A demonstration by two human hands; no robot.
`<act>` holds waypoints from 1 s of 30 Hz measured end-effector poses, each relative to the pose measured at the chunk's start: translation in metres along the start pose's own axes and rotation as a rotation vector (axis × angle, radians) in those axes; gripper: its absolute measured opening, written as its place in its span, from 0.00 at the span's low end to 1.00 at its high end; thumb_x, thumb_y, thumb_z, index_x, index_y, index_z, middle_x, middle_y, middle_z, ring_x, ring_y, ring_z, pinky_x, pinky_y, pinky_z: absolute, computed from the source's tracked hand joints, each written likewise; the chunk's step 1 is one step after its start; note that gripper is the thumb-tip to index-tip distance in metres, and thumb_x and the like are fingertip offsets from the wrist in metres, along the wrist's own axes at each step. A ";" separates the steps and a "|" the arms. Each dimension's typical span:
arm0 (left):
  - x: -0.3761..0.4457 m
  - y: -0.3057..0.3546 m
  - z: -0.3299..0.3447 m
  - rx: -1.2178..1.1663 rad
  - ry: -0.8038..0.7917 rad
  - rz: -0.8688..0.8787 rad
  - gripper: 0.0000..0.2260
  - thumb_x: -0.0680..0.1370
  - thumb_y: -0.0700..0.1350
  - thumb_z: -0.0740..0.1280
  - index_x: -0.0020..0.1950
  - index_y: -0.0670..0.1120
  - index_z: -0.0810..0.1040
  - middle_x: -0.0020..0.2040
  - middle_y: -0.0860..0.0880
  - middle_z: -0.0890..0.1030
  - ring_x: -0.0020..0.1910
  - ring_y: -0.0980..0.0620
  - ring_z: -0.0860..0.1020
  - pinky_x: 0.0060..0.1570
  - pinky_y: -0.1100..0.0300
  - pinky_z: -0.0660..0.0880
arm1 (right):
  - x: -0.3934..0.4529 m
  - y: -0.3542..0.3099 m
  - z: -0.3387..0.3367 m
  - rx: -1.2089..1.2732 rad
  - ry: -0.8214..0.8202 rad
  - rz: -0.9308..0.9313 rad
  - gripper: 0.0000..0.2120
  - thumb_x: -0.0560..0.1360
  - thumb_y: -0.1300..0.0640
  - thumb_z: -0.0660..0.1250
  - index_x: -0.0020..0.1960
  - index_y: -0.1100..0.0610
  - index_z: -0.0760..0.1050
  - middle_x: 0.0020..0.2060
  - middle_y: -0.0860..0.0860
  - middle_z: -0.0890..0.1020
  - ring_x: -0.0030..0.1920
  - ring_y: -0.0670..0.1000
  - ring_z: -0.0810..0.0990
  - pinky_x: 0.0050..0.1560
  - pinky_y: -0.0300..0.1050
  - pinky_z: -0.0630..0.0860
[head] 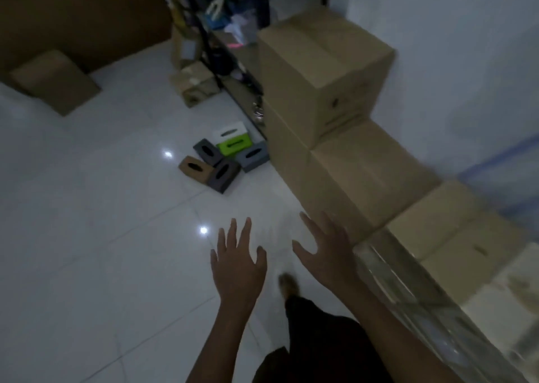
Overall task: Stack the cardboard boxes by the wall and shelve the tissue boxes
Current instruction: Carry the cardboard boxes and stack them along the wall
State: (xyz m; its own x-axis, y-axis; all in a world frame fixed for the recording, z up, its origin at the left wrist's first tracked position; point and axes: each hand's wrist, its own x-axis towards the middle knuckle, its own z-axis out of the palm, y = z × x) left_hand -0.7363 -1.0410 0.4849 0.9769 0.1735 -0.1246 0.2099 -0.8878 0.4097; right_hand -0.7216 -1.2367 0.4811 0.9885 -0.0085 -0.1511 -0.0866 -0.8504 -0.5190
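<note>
Brown cardboard boxes line the white wall on the right; the top cardboard box [323, 70] sits on a lower row of boxes [370, 175] that runs toward me. Several tissue boxes lie in a cluster on the floor: a white one [230, 130], a green one [233, 145], grey ones [253, 156] and a tan one [194, 168]. My left hand [237, 261] and my right hand [325, 247] hover over the floor with fingers spread, holding nothing. The right hand is close beside the lower row of boxes.
A dark metal shelf [230, 62] packed with items stands behind the tissue boxes. A small cardboard box [195, 85] sits at its foot, and a flat box [55, 81] lies at the far left by a brown panel. The floor is glossy white tile [102, 237].
</note>
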 end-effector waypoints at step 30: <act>0.572 -0.376 -0.266 0.040 0.085 -0.109 0.34 0.81 0.56 0.62 0.83 0.61 0.47 0.84 0.53 0.48 0.83 0.46 0.47 0.77 0.40 0.53 | 0.513 -0.521 0.206 -0.006 -0.093 -0.074 0.34 0.77 0.33 0.60 0.79 0.38 0.55 0.81 0.51 0.52 0.81 0.55 0.47 0.78 0.62 0.50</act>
State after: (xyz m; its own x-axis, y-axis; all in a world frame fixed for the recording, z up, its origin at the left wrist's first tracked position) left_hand -0.2461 -0.4948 0.4998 0.9485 0.3043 -0.0886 0.3152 -0.8774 0.3616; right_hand -0.1947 -0.6898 0.5004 0.9764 0.1032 -0.1897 -0.0126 -0.8498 -0.5270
